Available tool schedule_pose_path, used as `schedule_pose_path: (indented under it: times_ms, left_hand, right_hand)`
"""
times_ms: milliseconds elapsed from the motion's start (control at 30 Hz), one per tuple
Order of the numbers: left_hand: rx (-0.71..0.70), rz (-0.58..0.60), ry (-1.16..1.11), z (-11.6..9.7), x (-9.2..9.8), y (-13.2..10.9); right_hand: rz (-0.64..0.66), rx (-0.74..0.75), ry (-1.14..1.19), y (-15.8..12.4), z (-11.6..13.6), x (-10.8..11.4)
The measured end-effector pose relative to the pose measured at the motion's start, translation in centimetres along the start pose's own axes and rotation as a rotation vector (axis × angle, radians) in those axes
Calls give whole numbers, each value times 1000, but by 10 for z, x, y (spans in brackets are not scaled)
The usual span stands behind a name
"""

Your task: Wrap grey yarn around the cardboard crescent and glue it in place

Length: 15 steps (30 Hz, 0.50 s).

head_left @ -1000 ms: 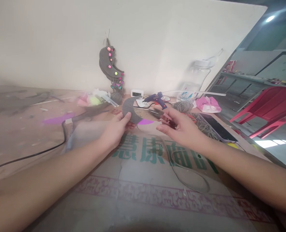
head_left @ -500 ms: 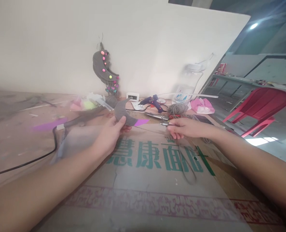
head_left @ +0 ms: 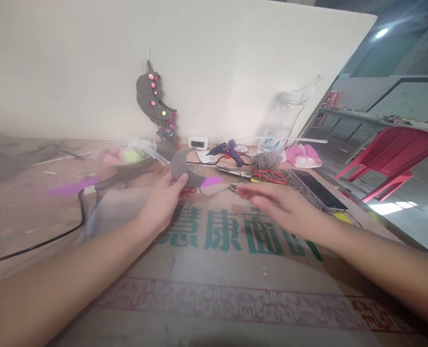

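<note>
Our right hand [head_left: 277,205] has left its place near the scissors [head_left: 271,176] and now hovers low over the cardboard [head_left: 214,289], closer to the grey crescent [head_left: 182,168]. It is blurred with the fingers stretched flat toward the left. We cannot tell whether its grip pinches the yarn strand [head_left: 214,191] at the fingertips.

Our left hand [head_left: 162,205] keeps the crescent pinched between thumb and fingers, raised a little above the cardboard on the table [head_left: 26,202].

0.5 s ago the right hand was a closed fist and the strand ran straight from the crescent. Now the strand sags in a small curve. We judge that the pull is released and the hand comes back toward the crescent. The yarn ball [head_left: 266,159] has not moved.
</note>
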<state>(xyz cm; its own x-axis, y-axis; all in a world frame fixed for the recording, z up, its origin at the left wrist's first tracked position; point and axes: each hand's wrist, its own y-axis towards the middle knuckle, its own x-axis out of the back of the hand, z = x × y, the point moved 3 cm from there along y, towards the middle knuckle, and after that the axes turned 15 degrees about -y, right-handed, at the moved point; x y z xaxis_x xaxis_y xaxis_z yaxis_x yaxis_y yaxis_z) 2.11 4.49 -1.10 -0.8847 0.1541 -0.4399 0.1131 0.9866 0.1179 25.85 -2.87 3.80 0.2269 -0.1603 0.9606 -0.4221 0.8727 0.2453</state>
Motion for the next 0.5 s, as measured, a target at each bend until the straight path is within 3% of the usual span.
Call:
schedule_pose_path:
  times_ms: [100, 200, 267, 300, 367, 433, 500]
  left_hand:
    - [1, -1, -8, 1, 0, 0]
    - [-10, 9, -6, 1, 0, 1]
    - [-8, 10, 1, 1, 0, 0]
    - [-7, 9, 6, 1, -1, 0]
    - [-4, 1, 8, 0, -2, -1]
    - [-2, -10, -3, 0, -3, -1]
    - [-1, -22, -19, 0, -3, -1]
  right_hand:
    - [218, 116, -26, -23, 25, -7]
    - [411, 484, 183, -39, 52, -4]
    - [411, 660, 317, -38, 63, 4]
    - [377, 644, 313, -33, 63, 6]
    - [322, 471, 185, -16, 59, 1]
    - [375, 352, 47, 2, 57, -13]
    - [415, 344, 0, 16, 62, -27]
